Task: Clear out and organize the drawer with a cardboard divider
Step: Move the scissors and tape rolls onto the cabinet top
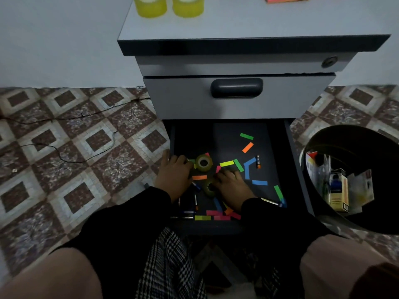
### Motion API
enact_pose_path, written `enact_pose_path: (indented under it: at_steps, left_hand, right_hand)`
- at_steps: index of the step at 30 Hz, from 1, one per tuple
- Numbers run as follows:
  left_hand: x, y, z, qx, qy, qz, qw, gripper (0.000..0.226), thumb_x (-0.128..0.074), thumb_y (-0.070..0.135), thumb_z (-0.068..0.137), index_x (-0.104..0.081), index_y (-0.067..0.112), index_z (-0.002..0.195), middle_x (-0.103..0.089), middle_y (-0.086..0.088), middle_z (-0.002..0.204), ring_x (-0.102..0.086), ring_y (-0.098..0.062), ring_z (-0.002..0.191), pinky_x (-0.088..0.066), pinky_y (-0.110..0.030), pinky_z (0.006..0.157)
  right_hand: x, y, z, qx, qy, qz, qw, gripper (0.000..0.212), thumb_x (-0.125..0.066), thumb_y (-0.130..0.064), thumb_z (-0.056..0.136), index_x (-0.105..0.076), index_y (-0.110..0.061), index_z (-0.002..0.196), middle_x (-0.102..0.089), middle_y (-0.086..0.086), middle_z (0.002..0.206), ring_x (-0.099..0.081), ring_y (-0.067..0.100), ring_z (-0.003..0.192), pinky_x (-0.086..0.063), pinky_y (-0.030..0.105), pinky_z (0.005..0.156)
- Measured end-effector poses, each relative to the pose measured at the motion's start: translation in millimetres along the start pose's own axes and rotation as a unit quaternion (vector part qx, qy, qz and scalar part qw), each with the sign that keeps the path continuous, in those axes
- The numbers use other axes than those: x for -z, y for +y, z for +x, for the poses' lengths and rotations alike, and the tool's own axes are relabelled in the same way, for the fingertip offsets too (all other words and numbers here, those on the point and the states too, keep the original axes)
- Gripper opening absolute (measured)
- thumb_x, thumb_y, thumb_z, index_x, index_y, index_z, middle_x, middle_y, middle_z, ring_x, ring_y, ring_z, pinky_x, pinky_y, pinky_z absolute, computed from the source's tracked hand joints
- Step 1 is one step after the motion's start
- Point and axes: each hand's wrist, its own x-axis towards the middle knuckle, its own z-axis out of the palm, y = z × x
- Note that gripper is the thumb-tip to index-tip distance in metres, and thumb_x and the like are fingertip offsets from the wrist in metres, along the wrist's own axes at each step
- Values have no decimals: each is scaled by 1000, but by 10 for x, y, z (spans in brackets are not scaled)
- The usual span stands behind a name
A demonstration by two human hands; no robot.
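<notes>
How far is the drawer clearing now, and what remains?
Done: two tape rolls stand on the cabinet top; packaging lies in the bin. In hand: both hands, left hand and right hand, reach among the clutter. Left: paper strips, batteries, no divider visible.

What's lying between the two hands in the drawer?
Head view: between left hand and right hand lie an orange strip and a tape roll, partly under the right fingers.

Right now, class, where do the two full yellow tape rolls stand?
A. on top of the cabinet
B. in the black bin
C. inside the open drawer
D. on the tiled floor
A: both yellow tape rolls stand side by side on the cabinet top, above the open drawer.
</notes>
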Motion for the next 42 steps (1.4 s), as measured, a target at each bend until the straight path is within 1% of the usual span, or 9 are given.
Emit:
enact_pose_path:
  at_steps: [6, 8, 10, 12, 15, 21, 29, 38, 42]
  left_hand:
    - [-60, 63, 63, -35, -6, 51, 998, 40, -53, 35, 89, -54, 15, 124, -49, -8, 125, -45, -29, 121, -7, -46, 117]
    - [-83, 110, 119, -55, 16, 71, 996, 41, -70, 37, 76, -65, 13, 108, -59, -10, 110, -57, -30, 105, -30, -45, 110]
    - [-65, 172, 138, -71, 25, 59, 995, 44, -77, 34, 68, -68, 13, 105, -61, -13, 112, -60, -29, 98, -45, -39, 96]
    - [-176, 225, 153, -70, -11, 24, 997, 51, -56, 27, 88, -45, 13, 136, -29, -15, 149, -42, -32, 125, -37, -39, 102]
    - [-226, 250, 193, -29, -58, -11, 998, 59, -47, 25, 94, -23, 17, 147, 7, -7, 158, -26, -33, 136, -36, -41, 103]
    - [-358, 239, 278, 0, -102, -30, 994, 60, -45, 22, 96, -18, 16, 148, 1, -11, 158, -21, -33, 139, -32, -45, 108]
    - [-378, 246, 282, -33, -66, -24, 997, 33, -40, 16, 97, -43, 14, 130, -44, -11, 133, -48, -29, 120, -43, -38, 95]
    - [-275, 191, 277, 5, -23, -247, 969, 71, -62, 21, 86, -23, 18, 145, -39, -9, 141, -50, -30, 121, -45, -38, 96]
    - [-144, 135, 231, -37, -19, -301, 953, 65, -70, 16, 79, -39, 13, 137, -38, -9, 138, -45, -25, 124, -37, -28, 103]
  right_hand:
    - [212, 226, 34, -64, -39, 165, 983, 30, -46, -26, 95, -58, -27, 123, -48, -2, 133, -33, 21, 130, -20, 41, 108]
    - [266, 414, 37, -80, -32, 254, 963, 24, -53, -20, 92, -62, -20, 114, -55, 3, 122, -45, 22, 120, -33, 35, 100]
    - [310, 590, 2, -107, -21, 394, 913, 11, -63, -13, 88, -65, -13, 98, -60, 0, 102, -54, 16, 100, -39, 24, 87]
    - [347, 741, -56, -156, -1, 527, 836, 7, -67, -6, 84, -63, -9, 89, -60, -4, 84, -54, 8, 81, -41, 18, 75]
    - [338, 925, -123, -227, 41, 597, 768, 13, -66, -4, 84, -59, -12, 77, -59, -4, 75, -53, 5, 71, -42, 5, 59]
    - [259, 1086, -178, -323, 99, 661, 670, 16, -62, -10, 88, -56, -16, 75, -60, 0, 76, -54, 10, 73, -42, 25, 64]
    - [149, 1065, -164, -347, 102, 666, 653, 18, -62, -9, 87, -55, -17, 73, -59, 0, 76, -55, 12, 74, -44, 27, 66]
    - [235, 991, -198, -339, 120, 664, 656, 22, -63, -3, 85, -52, -15, 70, -57, 1, 74, -53, 13, 70, -43, 25, 62]
    - [377, 881, -192, -307, 119, 615, 717, 28, -62, 1, 86, -50, -15, 67, -55, 2, 67, -53, 3, 56, -41, 17, 56]
